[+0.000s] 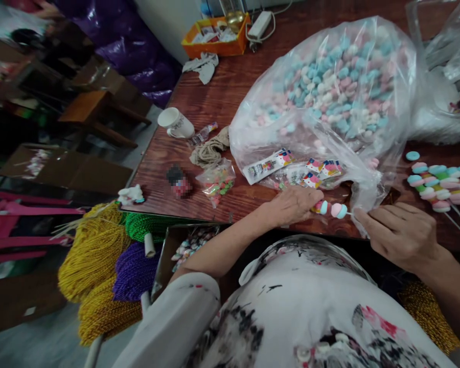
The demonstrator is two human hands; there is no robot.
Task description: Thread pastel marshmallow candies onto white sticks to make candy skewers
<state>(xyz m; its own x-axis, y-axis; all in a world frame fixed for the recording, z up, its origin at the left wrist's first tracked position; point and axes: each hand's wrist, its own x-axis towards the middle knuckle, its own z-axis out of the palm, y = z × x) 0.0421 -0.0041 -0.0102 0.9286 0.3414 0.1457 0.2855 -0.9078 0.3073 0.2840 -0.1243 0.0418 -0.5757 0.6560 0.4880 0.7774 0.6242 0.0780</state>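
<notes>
Near the table's front edge, my left hand is closed at one end of a marshmallow skewer, with pink, white and blue pieces showing. My right hand pinches the white stick at the other end; its fingertips lie against the gathered plastic of a big clear bag. Pink, blue and white marshmallows fill that bag. Just beyond my left hand lie printed wrappers with colourful pictures. To the right, several loaded marshmallow skewers are piled, and a single blue piece sits beside them.
A white mug, a rolled cloth and a small bag of gummy candies stand on the left of the table. An orange tray and a power strip are behind. Coloured cord bundles hang below the left edge.
</notes>
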